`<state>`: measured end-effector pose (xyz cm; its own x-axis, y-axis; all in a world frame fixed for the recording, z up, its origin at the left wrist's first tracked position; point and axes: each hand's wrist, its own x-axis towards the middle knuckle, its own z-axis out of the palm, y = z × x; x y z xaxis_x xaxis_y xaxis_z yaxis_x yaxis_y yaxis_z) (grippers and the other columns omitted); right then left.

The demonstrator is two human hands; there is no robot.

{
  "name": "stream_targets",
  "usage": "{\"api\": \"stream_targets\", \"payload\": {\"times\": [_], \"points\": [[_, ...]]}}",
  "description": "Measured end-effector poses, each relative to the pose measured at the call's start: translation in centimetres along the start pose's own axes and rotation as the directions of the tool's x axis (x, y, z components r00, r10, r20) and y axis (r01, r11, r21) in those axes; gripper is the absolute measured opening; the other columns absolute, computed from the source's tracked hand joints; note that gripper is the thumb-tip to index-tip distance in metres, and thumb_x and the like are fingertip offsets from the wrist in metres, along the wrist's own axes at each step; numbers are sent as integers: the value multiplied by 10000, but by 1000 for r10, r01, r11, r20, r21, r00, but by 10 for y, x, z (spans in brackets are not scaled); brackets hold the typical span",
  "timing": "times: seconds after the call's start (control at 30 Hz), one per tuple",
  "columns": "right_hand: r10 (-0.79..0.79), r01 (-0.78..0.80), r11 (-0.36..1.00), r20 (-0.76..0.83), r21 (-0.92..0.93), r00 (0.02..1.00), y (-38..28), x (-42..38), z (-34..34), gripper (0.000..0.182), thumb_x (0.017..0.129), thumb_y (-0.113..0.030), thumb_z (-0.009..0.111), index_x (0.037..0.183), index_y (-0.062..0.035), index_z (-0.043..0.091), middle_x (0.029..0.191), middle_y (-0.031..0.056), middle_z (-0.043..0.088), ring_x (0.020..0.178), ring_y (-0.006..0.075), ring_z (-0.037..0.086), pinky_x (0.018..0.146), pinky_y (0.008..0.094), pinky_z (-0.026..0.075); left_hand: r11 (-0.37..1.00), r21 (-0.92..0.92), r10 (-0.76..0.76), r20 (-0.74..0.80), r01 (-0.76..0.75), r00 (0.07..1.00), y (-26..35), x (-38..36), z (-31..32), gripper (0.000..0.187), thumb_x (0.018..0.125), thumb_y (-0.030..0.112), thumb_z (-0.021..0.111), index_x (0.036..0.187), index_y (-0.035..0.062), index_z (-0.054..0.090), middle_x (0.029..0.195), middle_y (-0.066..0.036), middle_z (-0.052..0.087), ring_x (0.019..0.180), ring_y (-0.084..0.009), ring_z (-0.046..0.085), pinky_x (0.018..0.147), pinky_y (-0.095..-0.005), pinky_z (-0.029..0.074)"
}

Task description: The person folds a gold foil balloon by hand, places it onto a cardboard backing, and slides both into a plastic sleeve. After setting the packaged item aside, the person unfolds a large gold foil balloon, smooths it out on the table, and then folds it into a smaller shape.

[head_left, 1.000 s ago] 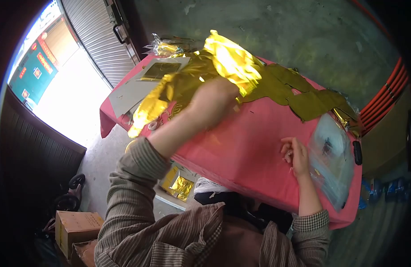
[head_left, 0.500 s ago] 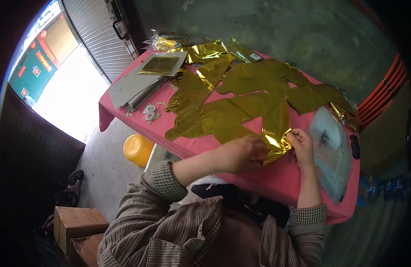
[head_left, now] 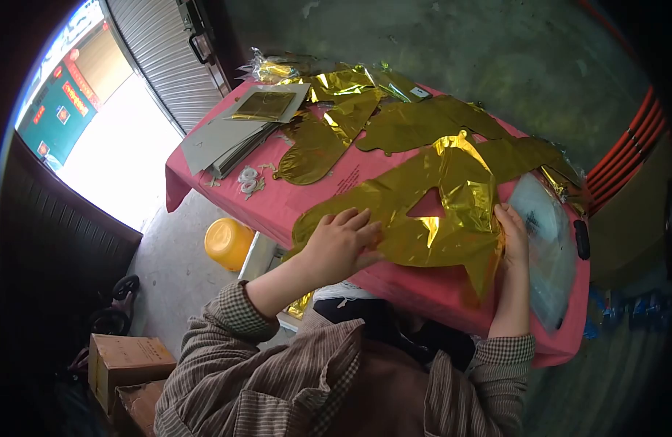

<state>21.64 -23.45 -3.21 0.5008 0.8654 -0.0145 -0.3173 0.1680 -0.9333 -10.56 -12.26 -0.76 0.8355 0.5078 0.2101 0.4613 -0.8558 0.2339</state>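
Note:
A large gold foil piece (head_left: pixel 394 211) with a triangular gap lies over the near side of the pink-covered table (head_left: pixel 423 291), its lower right corner hanging near the table's edge. My left hand (head_left: pixel 343 244) rests on its left part, palm down with fingers apart. At the foil's right edge, my right hand (head_left: pixel 514 233) pinches it between thumb and fingers. Behind are more gold foil pieces (head_left: pixel 430 120), flat and partly overlapping. A clear plastic bag (head_left: pixel 543 247) lies just right of my right hand.
Grey cardboard sheets (head_left: pixel 223 142) are stacked at the table's left, near white ribbon rolls (head_left: pixel 248 178). A black object (head_left: pixel 582 240) sits at the right edge. On the floor are a yellow bucket (head_left: pixel 229 242) and cardboard boxes (head_left: pixel 128 364).
My left hand has moved left along the foil and spread its fingers. My right hand has shifted slightly right, and the foil's right part has been lifted and turned.

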Motion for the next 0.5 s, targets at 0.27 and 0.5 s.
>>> {"api": "stream_targets", "payload": {"times": [0.27,0.5], "points": [[-32,19,861,-17,-508,999,14,-3,6,77,865,-60,553,887,13,565,704,-12,583,590,31,499,528,187,372,905,206,-316,-262,373,912,-102,45,9,385,754,383,652,928,47,580,942,-119,560,932,-286,563,780,-408,472],[-53,63,762,34,-644,998,23,-4,3,68,854,-46,554,859,22,555,610,-36,514,522,1,404,455,206,290,879,-182,-457,-57,441,888,-118,55,-2,326,734,341,671,812,34,596,770,-152,618,733,-298,611,663,-385,489]]}}
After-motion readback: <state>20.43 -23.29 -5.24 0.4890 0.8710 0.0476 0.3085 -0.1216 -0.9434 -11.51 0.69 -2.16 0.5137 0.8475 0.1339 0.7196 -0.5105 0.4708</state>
